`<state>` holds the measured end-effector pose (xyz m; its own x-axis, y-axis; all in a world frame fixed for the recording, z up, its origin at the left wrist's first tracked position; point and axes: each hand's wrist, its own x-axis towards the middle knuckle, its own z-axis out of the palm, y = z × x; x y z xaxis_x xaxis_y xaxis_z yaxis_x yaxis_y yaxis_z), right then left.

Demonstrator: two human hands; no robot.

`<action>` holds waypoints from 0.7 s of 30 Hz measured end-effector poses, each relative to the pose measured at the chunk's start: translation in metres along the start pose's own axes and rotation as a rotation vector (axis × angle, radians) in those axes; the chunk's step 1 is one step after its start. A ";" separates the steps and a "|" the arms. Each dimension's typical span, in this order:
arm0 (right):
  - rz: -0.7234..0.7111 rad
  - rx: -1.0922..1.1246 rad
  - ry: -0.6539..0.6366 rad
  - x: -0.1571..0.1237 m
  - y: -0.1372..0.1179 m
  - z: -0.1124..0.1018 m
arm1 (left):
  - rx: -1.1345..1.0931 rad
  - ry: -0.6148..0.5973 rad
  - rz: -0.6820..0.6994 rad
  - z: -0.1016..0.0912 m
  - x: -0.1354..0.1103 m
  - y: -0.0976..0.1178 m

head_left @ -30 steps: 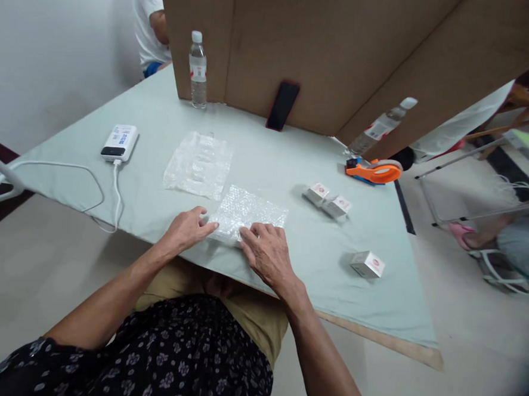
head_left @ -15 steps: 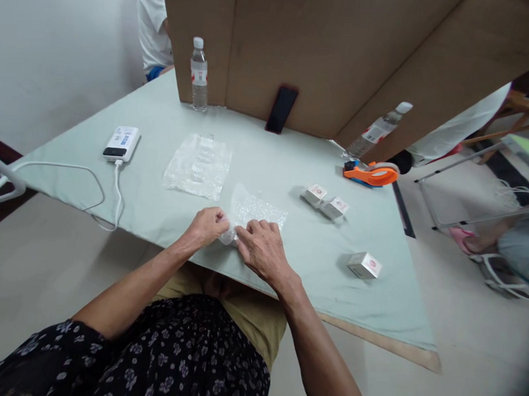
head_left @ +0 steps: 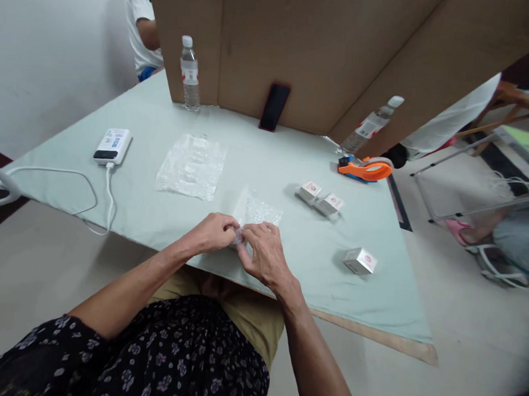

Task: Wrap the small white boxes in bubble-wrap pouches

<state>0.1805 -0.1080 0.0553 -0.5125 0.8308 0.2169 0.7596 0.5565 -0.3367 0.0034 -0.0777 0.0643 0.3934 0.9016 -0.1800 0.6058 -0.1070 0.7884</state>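
Note:
My left hand [head_left: 212,233] and my right hand [head_left: 263,255] meet at the near edge of the green table [head_left: 258,162], both closed on a sheet of bubble wrap [head_left: 259,211]. The near part of the wrap is bunched between my fingers; its far part lifts off the table. Whether something sits inside the wrap is hidden. A second flat sheet of bubble wrap [head_left: 190,166] lies further back on the left. Two small white boxes [head_left: 319,198] lie to the right, and a third small white box [head_left: 360,260] is nearer the right edge.
An orange tape dispenser [head_left: 365,168], two water bottles [head_left: 189,74] [head_left: 370,125], a black phone [head_left: 273,107] leaning on a cardboard screen [head_left: 309,45], and a power bank [head_left: 111,146] with a cable are on the table. Another person in white [head_left: 140,29] sits at the back left.
My hands drew together and gathered the near edge of the bubble wrap, which lay flat a second ago. The sheet now looks shorter and its far end rises.

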 end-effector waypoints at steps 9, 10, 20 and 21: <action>0.575 0.219 0.406 -0.062 0.016 0.006 | 0.447 0.208 0.424 0.019 -0.001 -0.012; 0.676 0.256 0.373 -0.068 0.019 0.007 | 0.447 0.214 0.421 0.020 -0.002 -0.013; 0.924 0.496 0.279 -0.048 0.023 0.031 | 0.585 0.127 0.358 0.022 -0.009 -0.002; 0.923 0.539 0.292 -0.045 0.023 0.032 | 0.605 0.121 0.350 0.022 -0.009 -0.001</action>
<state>0.2081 -0.1323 0.0081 0.3288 0.9342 -0.1387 0.4909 -0.2945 -0.8199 0.0143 -0.0945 0.0520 0.5767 0.8084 0.1180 0.7497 -0.5811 0.3167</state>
